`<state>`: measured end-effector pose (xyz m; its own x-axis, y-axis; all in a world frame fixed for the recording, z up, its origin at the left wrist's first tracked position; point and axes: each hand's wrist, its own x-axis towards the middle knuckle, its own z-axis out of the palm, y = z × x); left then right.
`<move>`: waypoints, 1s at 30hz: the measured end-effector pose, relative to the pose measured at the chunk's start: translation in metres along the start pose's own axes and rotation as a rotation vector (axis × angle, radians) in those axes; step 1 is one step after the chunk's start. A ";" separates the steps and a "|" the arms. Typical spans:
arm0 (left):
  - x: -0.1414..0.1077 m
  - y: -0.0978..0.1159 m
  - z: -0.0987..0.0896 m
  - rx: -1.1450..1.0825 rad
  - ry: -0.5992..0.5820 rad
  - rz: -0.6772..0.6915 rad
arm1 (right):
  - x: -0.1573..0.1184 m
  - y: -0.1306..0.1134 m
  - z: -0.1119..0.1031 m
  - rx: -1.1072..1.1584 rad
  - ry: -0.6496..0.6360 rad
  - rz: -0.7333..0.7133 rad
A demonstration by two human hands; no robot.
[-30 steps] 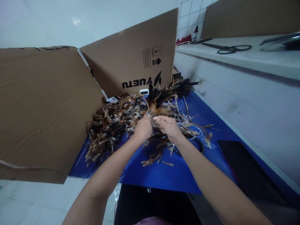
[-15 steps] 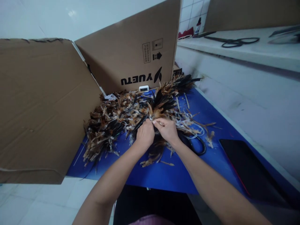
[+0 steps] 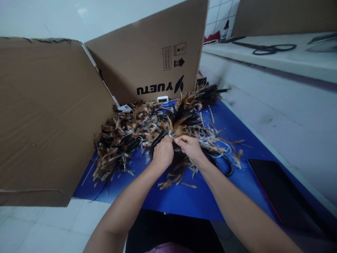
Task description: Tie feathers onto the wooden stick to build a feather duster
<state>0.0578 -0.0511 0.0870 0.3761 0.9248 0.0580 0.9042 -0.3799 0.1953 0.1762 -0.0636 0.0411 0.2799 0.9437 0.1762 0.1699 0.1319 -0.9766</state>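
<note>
At the middle of the blue table, my left hand (image 3: pixel 163 151) is closed around the base of a bunch of feathers (image 3: pixel 183 117), whose black and brown tips fan out away from me. My right hand (image 3: pixel 191 149) is just beside it, thumb and fingertips pinched together at the same base; whatever lies between them is too small to make out. A heap of loose brown, black and white feathers (image 3: pixel 123 137) spreads around and left of both hands. Dark scissors handles (image 3: pixel 228 167) show partly from under the feathers by my right wrist.
Cardboard panels (image 3: pixel 52 123) stand along the left and back of the blue table (image 3: pixel 181 200). A small white digital device (image 3: pixel 162 99) sits at the back. At right lies a flat black tablet-like object (image 3: pixel 284 189). Large scissors (image 3: pixel 273 48) rest on the white ledge (image 3: pixel 310 63).
My right hand has drawn slightly right, away from my left hand, its fingers still pinched. My left hand keeps its grip on the bunch. The whole view has shifted a little.
</note>
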 end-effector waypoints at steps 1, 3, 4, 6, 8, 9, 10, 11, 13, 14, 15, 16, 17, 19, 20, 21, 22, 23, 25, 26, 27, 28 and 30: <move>0.000 -0.001 0.000 -0.001 -0.003 -0.002 | 0.000 -0.001 0.000 -0.010 0.011 0.001; 0.000 -0.003 -0.001 -0.005 -0.008 -0.005 | 0.000 -0.002 0.000 -0.048 0.046 -0.004; 0.000 -0.004 -0.001 -0.005 -0.007 -0.008 | 0.001 -0.003 0.000 -0.067 0.039 -0.010; 0.000 -0.004 -0.001 -0.004 -0.005 -0.006 | 0.001 -0.003 -0.001 -0.088 0.004 -0.018; 0.000 -0.003 -0.001 -0.001 -0.003 0.008 | 0.000 -0.004 -0.001 -0.077 -0.018 -0.004; -0.001 -0.003 -0.001 0.001 -0.004 0.011 | -0.001 -0.005 0.000 -0.055 -0.025 0.021; -0.001 -0.002 0.000 0.003 -0.009 0.012 | -0.002 -0.006 0.000 -0.019 -0.032 0.060; -0.001 -0.001 0.000 0.004 -0.016 0.012 | -0.003 -0.007 0.001 0.026 -0.043 0.109; -0.002 0.001 0.001 0.011 -0.025 0.007 | -0.004 -0.009 0.002 0.107 -0.059 0.196; -0.002 0.002 0.002 0.016 -0.025 0.008 | -0.004 -0.010 0.003 0.125 -0.057 0.214; -0.002 0.002 0.002 0.022 -0.022 0.009 | -0.004 -0.011 0.003 0.125 -0.042 0.208; -0.002 0.003 0.002 0.028 -0.016 0.008 | -0.003 -0.011 0.004 0.109 -0.019 0.181; -0.001 0.003 0.001 0.034 -0.009 0.006 | -0.003 -0.012 0.004 0.087 0.002 0.143; -0.001 0.002 0.000 0.041 0.001 0.004 | -0.001 -0.012 0.005 0.045 0.022 0.070; 0.000 0.002 0.000 0.044 0.002 -0.001 | 0.000 -0.012 0.005 0.024 0.025 0.043; 0.000 0.002 0.000 0.049 0.003 -0.008 | 0.001 -0.011 0.004 -0.003 0.029 0.020; 0.001 0.002 -0.001 0.055 0.004 -0.015 | 0.001 -0.010 0.004 -0.033 0.033 -0.002; 0.001 0.001 0.000 0.061 0.004 -0.025 | 0.001 -0.010 0.003 -0.065 0.037 -0.024; 0.001 0.001 0.000 0.071 0.009 -0.038 | 0.001 -0.007 0.002 -0.111 0.036 -0.064; 0.001 0.001 0.001 0.073 0.012 -0.036 | 0.000 -0.006 0.001 -0.119 0.025 -0.075; 0.001 0.001 0.002 0.072 0.015 -0.033 | 0.000 -0.004 0.001 -0.114 0.005 -0.078; 0.001 0.001 0.002 0.071 0.017 -0.026 | -0.001 -0.003 0.000 -0.092 -0.020 -0.068; 0.001 0.001 0.004 0.073 0.030 -0.012 | -0.003 -0.003 0.001 -0.004 -0.072 -0.005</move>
<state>0.0596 -0.0505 0.0836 0.3597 0.9292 0.0851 0.9214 -0.3681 0.1242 0.1741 -0.0661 0.0431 0.2105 0.9624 0.1715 0.1752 0.1354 -0.9752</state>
